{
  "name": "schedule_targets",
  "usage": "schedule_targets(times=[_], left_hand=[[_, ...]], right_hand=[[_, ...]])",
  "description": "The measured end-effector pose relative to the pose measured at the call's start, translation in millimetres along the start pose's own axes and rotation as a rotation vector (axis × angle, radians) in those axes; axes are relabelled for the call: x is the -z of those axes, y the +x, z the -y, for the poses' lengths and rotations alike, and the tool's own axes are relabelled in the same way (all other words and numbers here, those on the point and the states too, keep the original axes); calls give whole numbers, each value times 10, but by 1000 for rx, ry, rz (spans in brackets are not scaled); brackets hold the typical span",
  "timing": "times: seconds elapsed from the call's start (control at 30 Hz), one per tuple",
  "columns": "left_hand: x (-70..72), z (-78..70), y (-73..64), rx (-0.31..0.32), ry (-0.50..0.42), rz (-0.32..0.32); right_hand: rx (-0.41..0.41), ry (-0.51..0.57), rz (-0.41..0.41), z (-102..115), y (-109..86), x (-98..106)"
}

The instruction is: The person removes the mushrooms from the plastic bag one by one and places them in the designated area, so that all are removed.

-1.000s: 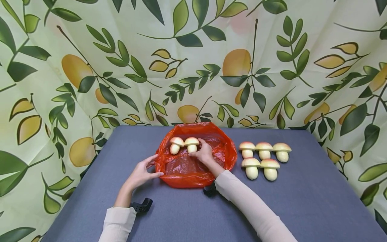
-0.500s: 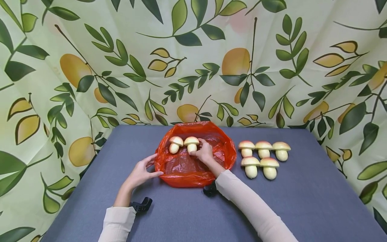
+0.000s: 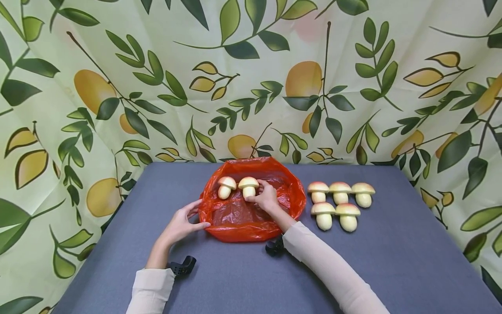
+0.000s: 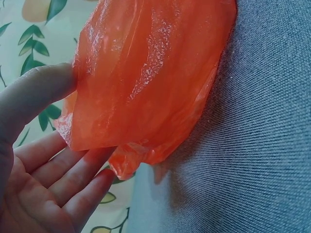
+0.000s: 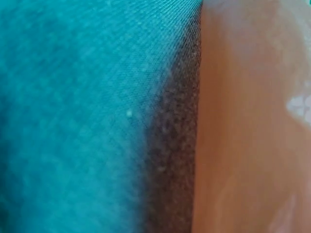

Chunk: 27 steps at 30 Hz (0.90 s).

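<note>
A red plastic bag [image 3: 237,235] stands with its mouth spread wide on the grey cloth. My left hand [image 3: 181,224] steadies its left side, thumb and fingers spread apart along the rim. In the left wrist view, that hand's fairly straight fingers [image 4: 73,177] pass behind the bag wall [image 4: 146,87]. Inside the bag, my right hand [image 3: 267,199] pinches a toy mushroom [image 3: 248,187] by its right side. Another toy mushroom [image 3: 225,187] lies just left of it. The right wrist view shows only cloth and the bag's outer wall [image 5: 243,126], with the hand hidden.
Several toy mushrooms [image 3: 340,187] lie in two rows on the cloth [image 3: 392,257], right of the bag. A leaf-and-fruit patterned curtain [image 3: 251,65] hangs behind and at both sides. Black wrist cameras [image 3: 183,265] sit at both wrists.
The head view has shifted slightly. The pinched mushroom is a little farther from the one on its left. Both hands otherwise keep their places at the bag.
</note>
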<state>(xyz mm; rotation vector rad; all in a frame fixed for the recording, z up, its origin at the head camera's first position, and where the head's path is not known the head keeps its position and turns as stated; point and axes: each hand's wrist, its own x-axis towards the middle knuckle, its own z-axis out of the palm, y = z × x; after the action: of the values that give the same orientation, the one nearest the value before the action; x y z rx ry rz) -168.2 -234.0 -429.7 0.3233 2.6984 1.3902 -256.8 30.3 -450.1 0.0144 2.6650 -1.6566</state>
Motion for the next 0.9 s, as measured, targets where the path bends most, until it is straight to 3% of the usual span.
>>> schedule_targets(times=[0.5, 0.9], left_hand=[[4, -11, -6, 10, 2, 8], [-4, -10, 1, 3, -6, 12]], right_hand=[[7, 4, 30, 36, -108, 112], [44, 83, 81, 7, -232, 205]])
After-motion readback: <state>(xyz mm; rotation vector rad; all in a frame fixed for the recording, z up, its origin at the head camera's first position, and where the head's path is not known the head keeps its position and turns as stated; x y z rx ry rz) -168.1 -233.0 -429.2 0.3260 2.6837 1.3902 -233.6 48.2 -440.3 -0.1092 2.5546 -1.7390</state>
